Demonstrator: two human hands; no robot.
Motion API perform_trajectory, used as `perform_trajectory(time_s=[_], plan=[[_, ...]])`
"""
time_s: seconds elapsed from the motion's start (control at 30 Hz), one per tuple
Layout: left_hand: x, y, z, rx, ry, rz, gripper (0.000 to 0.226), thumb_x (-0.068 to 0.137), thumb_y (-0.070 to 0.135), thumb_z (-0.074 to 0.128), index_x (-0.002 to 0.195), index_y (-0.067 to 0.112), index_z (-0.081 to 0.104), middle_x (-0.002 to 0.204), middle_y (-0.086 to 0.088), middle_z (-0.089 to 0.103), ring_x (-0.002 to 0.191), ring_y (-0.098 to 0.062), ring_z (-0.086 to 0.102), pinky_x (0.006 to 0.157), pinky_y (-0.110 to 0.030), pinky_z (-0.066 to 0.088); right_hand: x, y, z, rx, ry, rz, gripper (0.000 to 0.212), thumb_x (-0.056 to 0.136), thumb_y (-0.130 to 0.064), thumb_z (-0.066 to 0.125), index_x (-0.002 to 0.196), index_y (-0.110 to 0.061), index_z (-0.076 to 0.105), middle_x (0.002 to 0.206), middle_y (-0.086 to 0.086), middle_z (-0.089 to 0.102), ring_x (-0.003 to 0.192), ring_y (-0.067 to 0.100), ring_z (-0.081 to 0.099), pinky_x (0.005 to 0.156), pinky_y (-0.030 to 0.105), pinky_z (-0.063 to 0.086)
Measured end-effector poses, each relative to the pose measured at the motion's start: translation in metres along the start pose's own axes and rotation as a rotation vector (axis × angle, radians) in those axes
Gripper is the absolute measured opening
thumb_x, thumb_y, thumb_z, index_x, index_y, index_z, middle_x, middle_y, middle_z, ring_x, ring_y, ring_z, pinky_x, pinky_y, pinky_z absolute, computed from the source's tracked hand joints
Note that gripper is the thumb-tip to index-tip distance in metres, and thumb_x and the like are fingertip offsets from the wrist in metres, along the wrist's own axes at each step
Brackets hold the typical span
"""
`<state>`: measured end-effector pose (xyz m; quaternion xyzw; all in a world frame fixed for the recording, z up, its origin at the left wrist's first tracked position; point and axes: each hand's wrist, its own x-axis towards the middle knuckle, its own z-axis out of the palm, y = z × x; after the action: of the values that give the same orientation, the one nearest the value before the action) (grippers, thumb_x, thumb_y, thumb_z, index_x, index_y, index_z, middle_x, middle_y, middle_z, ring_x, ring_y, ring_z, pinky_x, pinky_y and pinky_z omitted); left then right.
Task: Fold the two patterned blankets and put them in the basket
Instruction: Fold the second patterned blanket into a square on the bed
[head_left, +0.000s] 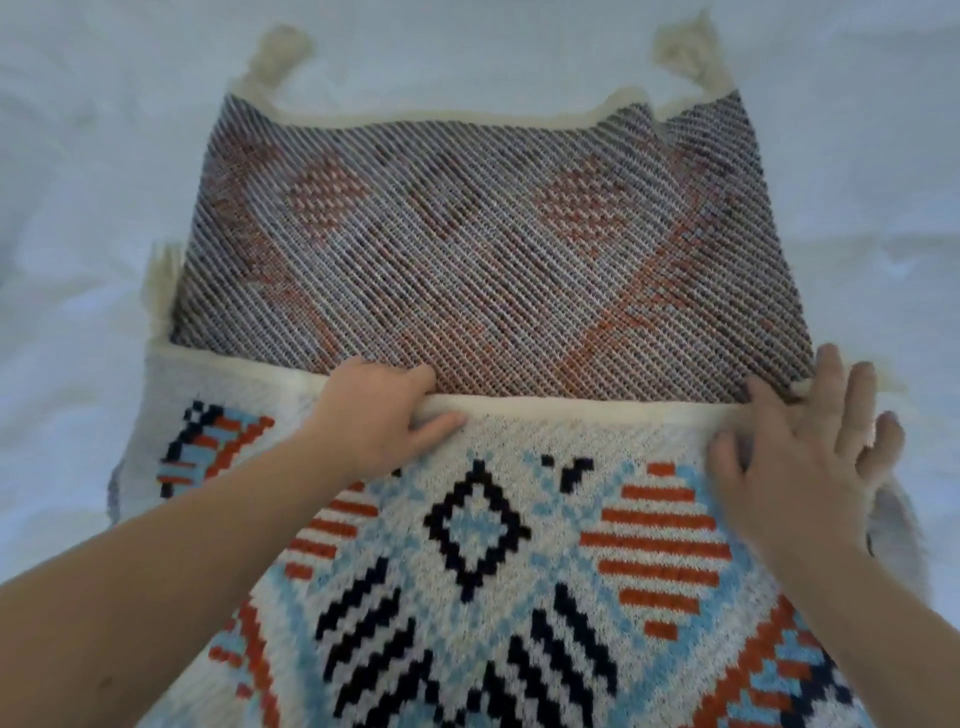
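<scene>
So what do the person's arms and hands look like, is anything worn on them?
Both arms are bare as far as the picture shows: no sleeves, no gloves. The left hand and right hand carry no ring, watch or bracelet that I can see. The nails look short and plain, though the picture is slightly blurred.

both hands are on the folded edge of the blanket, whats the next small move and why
Probably carry the edge forward toward the far tassels: the left hand grips the blanket fold, the right hand rests on it, and the reverse side remains uncovered.
</scene>
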<state>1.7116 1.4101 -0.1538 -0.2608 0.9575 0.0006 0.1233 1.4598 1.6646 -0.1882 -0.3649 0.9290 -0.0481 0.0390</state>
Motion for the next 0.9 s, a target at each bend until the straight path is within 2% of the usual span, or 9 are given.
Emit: perform_trajectory(time_s=[0.1,0.23,0.33,0.4,0.53,0.67,0.77,0.83,0.9], plan=[[-0.005,-0.028,0.007,-0.019,-0.052,0.028,0.069,0.084,0.083,0.011,0.092,0.03,0.055,0.077,0.014,0.056,0.075,-0.012,0.052,0.084,-0.035,0.04,0.008,-0.028,-0.001,-0.01,-0.037,-0.112,0.065,0.095,-0.057,0.028,0.14,-0.017,0.049,0.163,0.014,0.013,0.151,0.03,0.001,0.118,0.05,-0.009],[-0.022,-0.073,0.007,-0.048,-0.119,-0.002,0.086,0.078,0.089,0.01,0.114,0.028,0.06,0.104,0.01,0.061,0.099,-0.014,0.053,0.096,-0.037,0.039,0.01,-0.045,0.006,-0.014,-0.074,-0.223,0.074,0.089,-0.068,0.034,0.133,-0.014,0.056,0.146,0.012,0.047,0.137,0.032,0.037,0.115,0.053,0.017],[-0.038,-0.11,0.01,0.017,-0.208,-0.04,0.085,0.076,0.092,0.011,0.109,0.029,0.057,0.093,0.011,0.061,0.089,-0.011,0.055,0.09,-0.034,0.041,0.012,-0.042,0.002,-0.005,-0.087,-0.214,0.069,0.085,-0.07,0.047,0.12,-0.013,0.063,0.121,0.01,0.06,0.115,0.033,0.051,0.101,0.051,0.038],[-0.048,-0.132,0.015,0.093,-0.243,-0.028,0.081,0.076,0.091,0.007,0.098,0.031,0.057,0.08,0.012,0.059,0.078,-0.01,0.055,0.081,-0.03,0.036,0.017,-0.037,-0.006,-0.048,-0.091,-0.222,0.058,0.085,-0.069,0.056,0.098,-0.013,0.068,0.091,0.004,0.065,0.087,0.028,0.059,0.082,0.045,0.05],[-0.052,-0.161,0.017,0.101,-0.159,0.023,0.092,0.067,0.093,-0.013,0.077,0.031,0.055,0.07,0.013,0.054,0.071,-0.008,0.051,0.078,-0.026,0.036,0.034,-0.032,-0.031,-0.057,-0.192,-0.133,0.053,0.092,-0.066,0.037,0.06,-0.026,0.052,0.056,-0.01,0.051,0.051,0.009,0.05,0.045,0.031,0.046],[-0.032,-0.177,-0.006,-0.067,-0.148,-0.059,0.057,0.08,0.083,0.03,0.076,0.03,0.051,0.063,0.009,0.057,0.059,-0.005,0.055,0.059,-0.028,0.05,0.078,-0.018,-0.03,-0.034,-0.066,-0.12,0.052,0.091,-0.065,0.041,0.058,-0.026,0.048,0.049,-0.007,0.048,0.043,0.013,0.05,0.043,0.035,0.048],[0.003,-0.187,-0.035,0.058,-0.032,-0.043,0.05,0.086,0.077,0.037,0.072,0.029,0.042,0.061,0.01,0.052,0.054,-0.003,0.048,0.049,-0.025,0.035,0.125,0.007,-0.007,-0.077,-0.068,-0.18,0.056,0.089,-0.076,0.036,0.064,-0.028,0.047,0.053,-0.001,0.049,0.048,0.023,0.053,0.049,0.043,0.051],[0.03,-0.194,-0.051,0.174,0.036,-0.047,0.053,0.088,0.077,0.038,0.073,0.026,0.043,0.062,0.009,0.051,0.054,-0.007,0.046,0.05,-0.025,0.031,0.14,-0.031,-0.039,-0.072,0.012,-0.2,0.047,0.096,-0.059,0.047,0.064,-0.026,0.048,0.051,0.004,0.047,0.047,0.028,0.05,0.049,0.049,0.049],[0.056,-0.201,-0.054,0.252,0.093,-0.028,0.056,0.089,0.077,0.035,0.077,0.023,0.046,0.064,0.006,0.051,0.058,-0.013,0.047,0.051,-0.028,0.032,0.143,-0.09,-0.081,0.022,0.133,-0.211,0.046,0.098,-0.024,0.056,0.056,-0.009,0.047,0.046,0.013,0.043,0.046,0.032,0.045,0.048,0.054,0.041]])
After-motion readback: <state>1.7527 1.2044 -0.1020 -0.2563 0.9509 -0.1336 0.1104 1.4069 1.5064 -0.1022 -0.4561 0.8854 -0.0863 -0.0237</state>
